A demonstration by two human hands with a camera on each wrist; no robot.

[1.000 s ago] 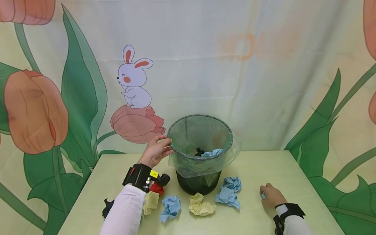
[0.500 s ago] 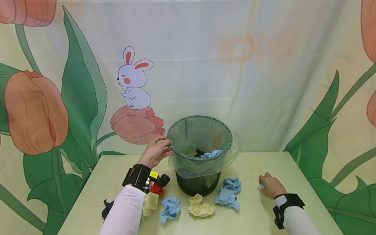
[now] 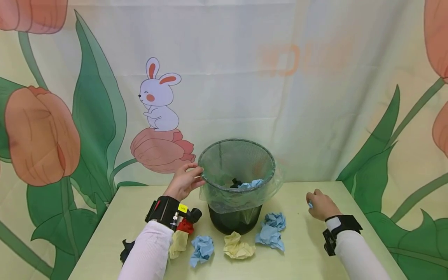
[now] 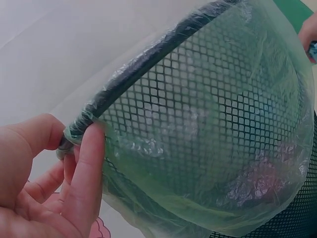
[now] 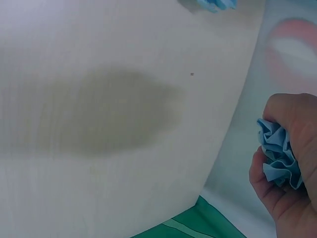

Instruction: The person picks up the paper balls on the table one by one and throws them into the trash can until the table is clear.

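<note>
A mesh wastebasket [image 3: 235, 217] lined with a thin clear-green plastic bag [image 3: 227, 198] stands at the back of the table, with black and blue crumpled paper inside. My left hand [image 3: 185, 179] pinches its rim on the left side; the left wrist view shows thumb and fingers on either side of the bag-covered rim [image 4: 143, 62]. My right hand [image 3: 322, 205] is raised over the table's right side, to the right of the basket. A crumpled blue paper ball [image 5: 280, 153] is gripped in its curled fingers, mostly hidden by the hand in the head view.
Before the basket lie a yellow paper ball [image 3: 238, 246], a blue one [image 3: 202, 249] and two touching blue ones [image 3: 271, 237]. Near my left forearm are yellow [image 3: 179, 244], red [image 3: 185, 225] and black paper [image 3: 126, 249]. A printed curtain [image 3: 231, 77] hangs behind the table.
My right hand has risen from near the table and moved slightly farther away, carrying the blue paper ball. My left hand stays on the basket rim.
</note>
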